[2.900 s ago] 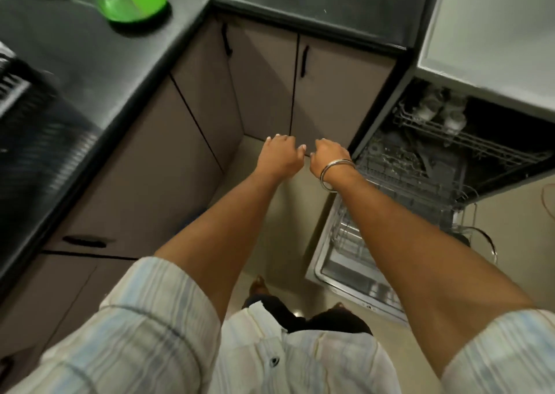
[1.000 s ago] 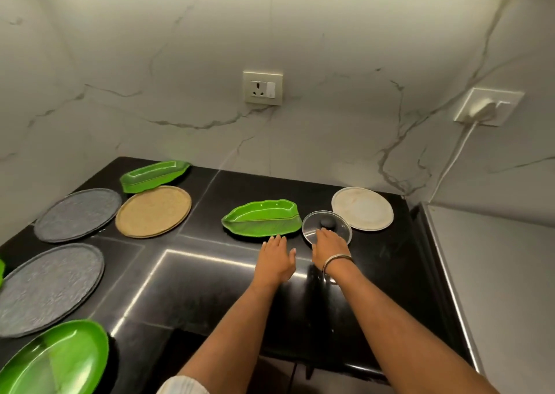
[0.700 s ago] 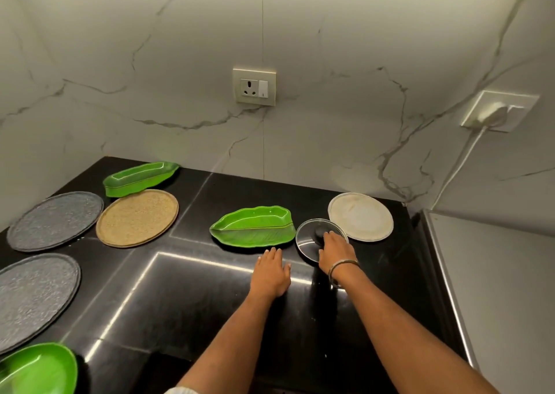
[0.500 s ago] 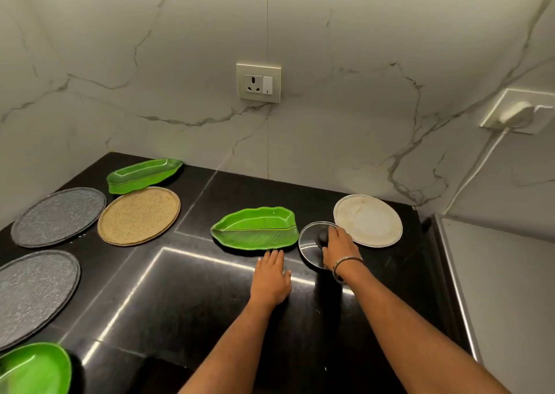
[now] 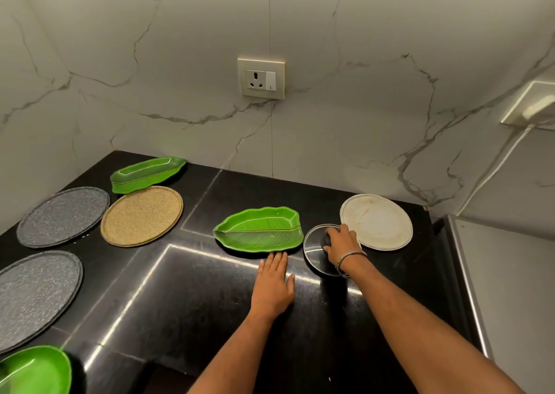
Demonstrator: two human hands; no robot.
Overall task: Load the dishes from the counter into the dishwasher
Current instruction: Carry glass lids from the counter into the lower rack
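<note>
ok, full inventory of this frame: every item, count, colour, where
Green leaf-shaped plates: 2; one centre, one at back left.
Green oval plate: 1, bottom-left corner, partly cut off.
Grey speckled round plates: 2, left edge; far, near.
Tan woven round mat: 1, beside the far grey plate.
White round plate: 1, back right.
Glass lid with dark knob: 1, left of the white plate.
Black counter: 1.
Wall sockets: 2, white; centre, right with cable.
Left hand: flat on counter.
Right hand: grip on the lid's knob.
</note>
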